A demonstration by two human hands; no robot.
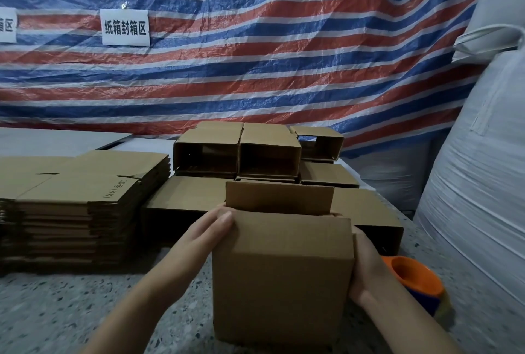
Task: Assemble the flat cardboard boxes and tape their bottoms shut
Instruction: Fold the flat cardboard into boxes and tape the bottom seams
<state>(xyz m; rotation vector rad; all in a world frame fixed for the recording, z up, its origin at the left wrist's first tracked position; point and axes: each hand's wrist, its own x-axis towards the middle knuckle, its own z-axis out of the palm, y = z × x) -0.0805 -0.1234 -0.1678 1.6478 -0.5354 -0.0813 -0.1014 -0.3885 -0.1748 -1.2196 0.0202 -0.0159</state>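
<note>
A small brown cardboard box [281,277] stands upright on the speckled floor in front of me, squared open. Its far flap sticks up while the near flap is folded over the top. My left hand [211,230] holds the box's upper left corner, thumb lying on the folded flap. My right hand [366,265] grips the right side, fingers mostly hidden behind the box. An orange and blue tape dispenser [414,279] lies on the floor just right of my right hand.
A tall stack of flat cardboard boxes [82,200] sits to the left. Several assembled boxes [238,154] are piled behind the one I hold. A big white sack [477,171] fills the right side. A striped tarp [255,41] hangs behind.
</note>
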